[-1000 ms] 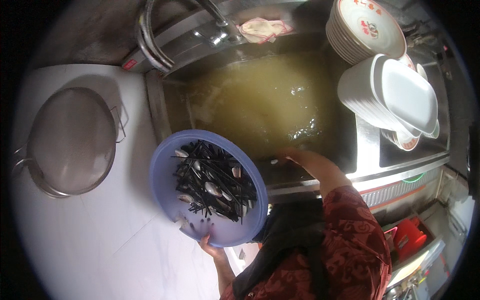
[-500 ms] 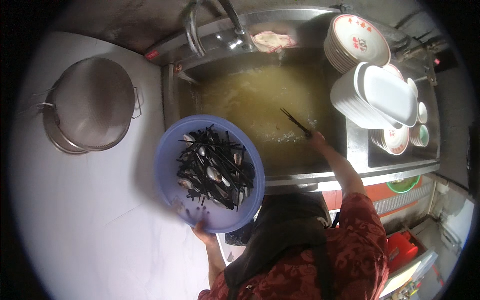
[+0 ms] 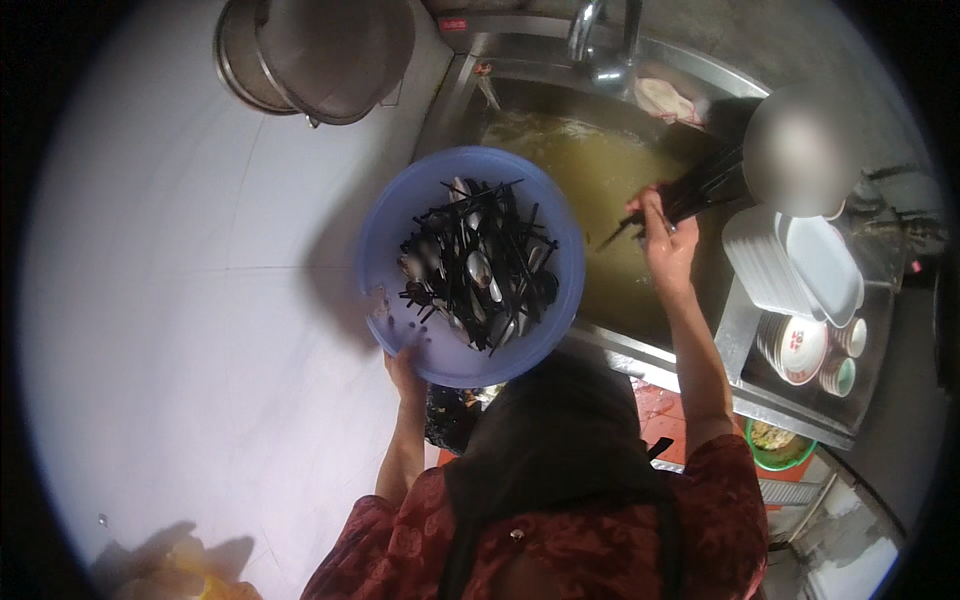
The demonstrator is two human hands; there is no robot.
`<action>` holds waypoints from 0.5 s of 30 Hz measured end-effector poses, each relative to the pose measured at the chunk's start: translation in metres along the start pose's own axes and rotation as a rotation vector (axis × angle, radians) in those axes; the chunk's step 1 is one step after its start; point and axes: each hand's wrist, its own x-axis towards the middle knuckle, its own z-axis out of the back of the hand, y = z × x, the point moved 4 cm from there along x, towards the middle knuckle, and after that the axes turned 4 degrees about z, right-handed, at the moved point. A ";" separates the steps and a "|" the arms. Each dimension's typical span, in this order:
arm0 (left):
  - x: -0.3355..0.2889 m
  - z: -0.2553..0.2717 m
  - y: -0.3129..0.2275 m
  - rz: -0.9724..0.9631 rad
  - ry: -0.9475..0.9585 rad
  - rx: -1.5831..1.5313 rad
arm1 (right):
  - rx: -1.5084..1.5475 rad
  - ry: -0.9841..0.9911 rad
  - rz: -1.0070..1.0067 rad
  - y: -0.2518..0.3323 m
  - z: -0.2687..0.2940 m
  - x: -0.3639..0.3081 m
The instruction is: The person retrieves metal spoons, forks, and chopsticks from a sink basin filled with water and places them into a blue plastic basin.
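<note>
My left hand [image 3: 403,372] is closed on the near-left rim of a round blue-purple plastic basin [image 3: 385,225]. A jumbled heap of black chopsticks [image 3: 510,215] and metal spoons [image 3: 479,268] fills its middle. To the right, my right hand [image 3: 667,240] is closed round a dark bundle that looks like black chopsticks [image 3: 705,185], held above the cloudy yellowish water in the steel sink [image 3: 440,130]. One thin dark tip points down and left from the fist. The bundle's far end reaches toward the bowls, and its separate pieces are hard to make out.
Round mesh strainers [image 3: 335,60] lie on the white counter [image 3: 200,330] at the far left. A faucet [image 3: 610,70] and a cloth [image 3: 667,100] are at the sink's back edge. White trays [image 3: 820,265], bowls [image 3: 803,350] and small cups [image 3: 840,376] stand at the right.
My view has shifted, with the strainers now higher in it. My right hand has risen from low over the water and now holds a thicker bundle. My left hand still grips the basin.
</note>
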 end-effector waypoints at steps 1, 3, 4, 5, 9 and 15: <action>0.004 0.013 0.007 0.012 -0.017 -0.015 | 0.039 0.028 0.056 0.027 -0.025 0.001; 0.007 0.019 0.013 0.034 -0.037 -0.036 | 0.092 0.131 0.104 0.068 -0.065 0.000; 0.007 0.016 0.015 0.044 -0.046 -0.039 | -0.024 0.222 0.073 0.074 -0.081 -0.005; 0.007 0.014 0.014 0.052 -0.054 -0.035 | -0.084 0.310 0.079 0.074 -0.098 -0.008; -0.003 0.002 0.003 0.040 -0.027 -0.065 | 0.090 0.579 -0.118 0.049 -0.160 -0.033; 0.012 0.008 0.018 -0.025 -0.074 0.142 | -0.293 0.675 -0.226 -0.042 -0.158 -0.073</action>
